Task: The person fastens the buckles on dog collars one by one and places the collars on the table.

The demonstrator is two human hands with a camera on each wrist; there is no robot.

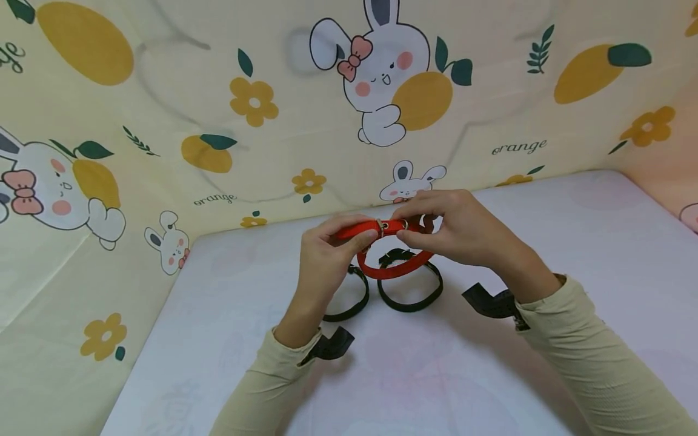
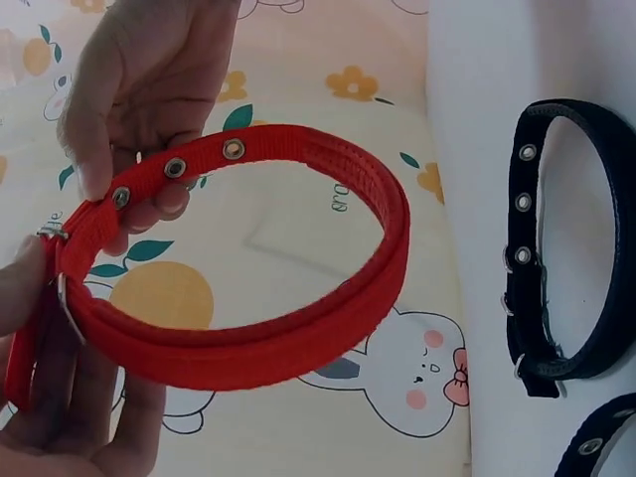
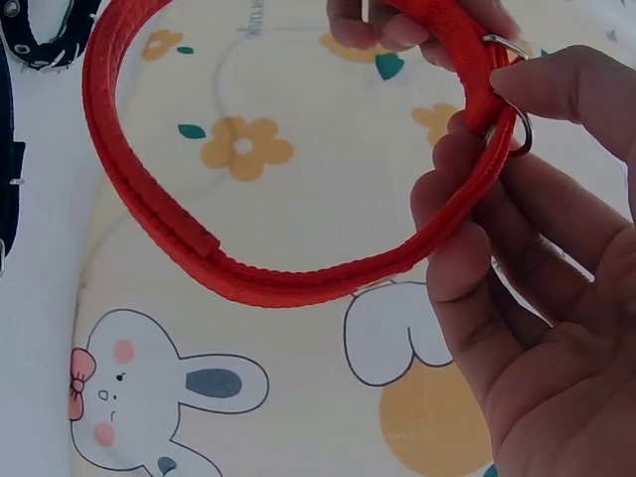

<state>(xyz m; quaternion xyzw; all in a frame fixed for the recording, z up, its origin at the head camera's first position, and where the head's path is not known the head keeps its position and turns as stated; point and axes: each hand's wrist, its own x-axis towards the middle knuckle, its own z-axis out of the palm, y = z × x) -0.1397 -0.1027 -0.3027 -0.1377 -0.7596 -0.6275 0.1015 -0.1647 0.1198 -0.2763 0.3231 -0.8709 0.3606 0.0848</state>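
A red pet collar (image 1: 394,270), closed into a loop, is held up between both hands above the table. My left hand (image 1: 322,254) pinches it to the left of its metal buckle (image 1: 381,228). Thumb and fingers of my right hand (image 1: 463,230) pinch the band on the other side, by a metal ring (image 3: 523,129). Metal eyelets (image 2: 175,167) line the strap in the left wrist view. Beneath it, two black collars lie on the table: one black collar (image 1: 411,307) toward the right, another black collar (image 1: 349,313) partly hidden behind my left hand.
The white table (image 1: 414,375) runs back to a cream cloth (image 1: 283,139) printed with rabbits, oranges and flowers. Black straps hang at both wrists, a left strap (image 1: 335,344) and a right strap (image 1: 489,301), above the tabletop.
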